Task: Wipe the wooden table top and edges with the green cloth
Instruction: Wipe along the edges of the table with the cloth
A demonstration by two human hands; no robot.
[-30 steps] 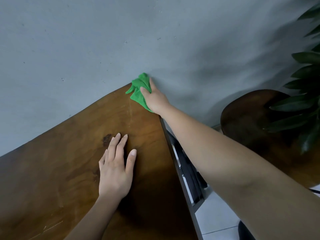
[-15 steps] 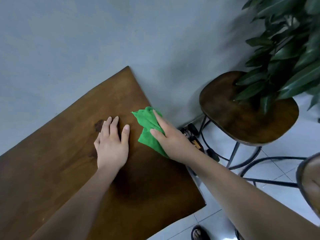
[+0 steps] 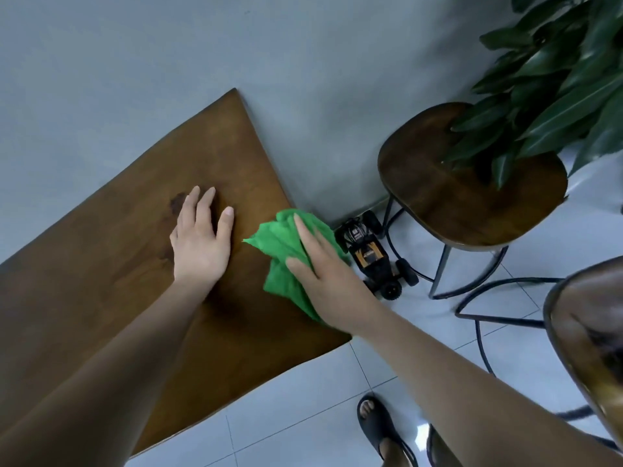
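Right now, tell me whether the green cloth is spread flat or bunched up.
Bunched up. The green cloth lies in rumpled folds under the right hand, at the right edge of the wooden table.

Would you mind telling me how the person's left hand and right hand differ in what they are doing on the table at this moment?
The left hand lies flat and bare on the wooden table top; the right hand presses down on the green cloth. The left hand sits further in from the edge, while the right hand is at the table's right edge, above the toy car on the floor. Both are palm down with the fingers extended.
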